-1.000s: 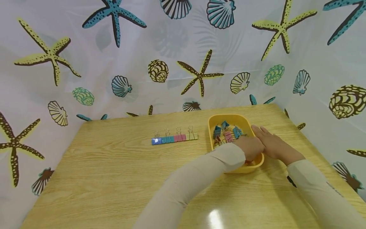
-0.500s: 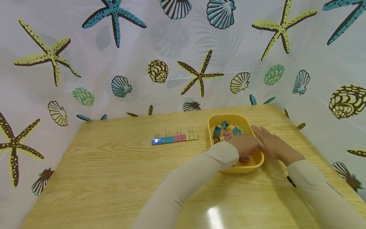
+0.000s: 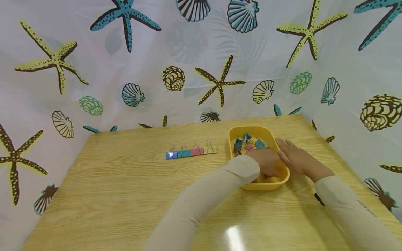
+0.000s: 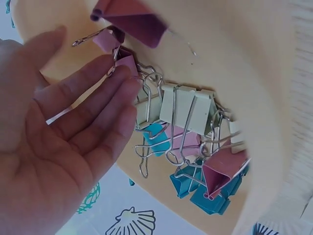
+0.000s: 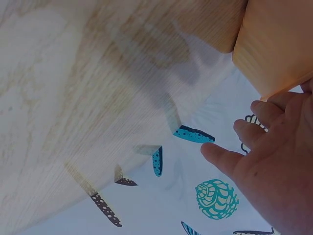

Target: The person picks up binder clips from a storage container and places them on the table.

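A yellow-orange plastic bin stands on the table at the right, holding several binder clips. My left hand reaches down inside it. In the left wrist view the left fingers are spread loosely, with the thumb apart. Their tips are right at a small pink binder clip, and a larger dark pink clip lies above. Pale green, teal and pink clips are heaped beside the hand. My right hand rests with extended fingers along the bin's right side.
A row of blue, teal, pink and pale yellow binder clips, handles up, sits left of the bin on the wooden table. A shell-and-starfish cloth hangs behind and at both sides.
My left hand has shifted left inside the bin, away from the right hand, and its fingers now spread over the near clips. The right hand stays at the bin's side.
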Action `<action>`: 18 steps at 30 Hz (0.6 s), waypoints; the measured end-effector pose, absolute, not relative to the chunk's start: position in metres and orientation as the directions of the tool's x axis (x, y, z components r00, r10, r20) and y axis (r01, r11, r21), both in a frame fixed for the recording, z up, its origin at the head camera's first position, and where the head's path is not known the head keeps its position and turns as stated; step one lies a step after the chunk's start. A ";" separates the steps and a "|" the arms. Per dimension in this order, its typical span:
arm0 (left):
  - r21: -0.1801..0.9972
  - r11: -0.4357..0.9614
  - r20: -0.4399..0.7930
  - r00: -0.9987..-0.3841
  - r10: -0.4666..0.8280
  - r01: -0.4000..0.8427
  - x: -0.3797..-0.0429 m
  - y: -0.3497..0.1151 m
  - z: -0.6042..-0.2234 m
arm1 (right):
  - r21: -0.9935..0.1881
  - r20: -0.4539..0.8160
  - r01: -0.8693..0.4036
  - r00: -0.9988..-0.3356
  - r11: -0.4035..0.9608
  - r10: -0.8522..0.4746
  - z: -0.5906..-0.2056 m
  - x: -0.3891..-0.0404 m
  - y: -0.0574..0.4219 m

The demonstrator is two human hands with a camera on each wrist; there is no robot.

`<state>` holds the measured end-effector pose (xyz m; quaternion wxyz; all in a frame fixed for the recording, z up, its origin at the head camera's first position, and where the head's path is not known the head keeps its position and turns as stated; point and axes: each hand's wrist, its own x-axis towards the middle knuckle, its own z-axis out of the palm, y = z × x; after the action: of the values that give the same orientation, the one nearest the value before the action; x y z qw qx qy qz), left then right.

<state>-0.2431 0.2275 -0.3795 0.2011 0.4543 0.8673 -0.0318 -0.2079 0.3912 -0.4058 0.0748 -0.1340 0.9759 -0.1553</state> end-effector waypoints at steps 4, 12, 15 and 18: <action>0.097 0.612 -0.365 -0.544 0.755 0.785 -0.241 0.226 -0.378 | -0.322 -0.103 -0.239 -0.953 0.916 -0.285 -0.405 -0.208 0.389; 0.084 0.568 -0.346 -0.510 0.787 0.819 -0.242 0.222 -0.377 | -0.320 -0.087 -0.249 -0.953 0.914 -0.290 -0.402 -0.207 0.386; 0.090 0.545 -0.331 -0.491 0.806 0.833 -0.243 0.219 -0.375 | -0.319 -0.083 -0.252 -0.953 0.914 -0.292 -0.402 -0.206 0.387; 0.109 0.528 -0.318 -0.474 0.821 0.842 -0.243 0.215 -0.370 | -0.316 -0.081 -0.259 -0.951 0.913 -0.298 -0.404 -0.207 0.388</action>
<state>-0.2426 0.2149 -0.3704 0.1680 0.4846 0.8579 -0.0311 -0.2066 0.3881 -0.4035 0.0641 -0.1427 0.9758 -0.1527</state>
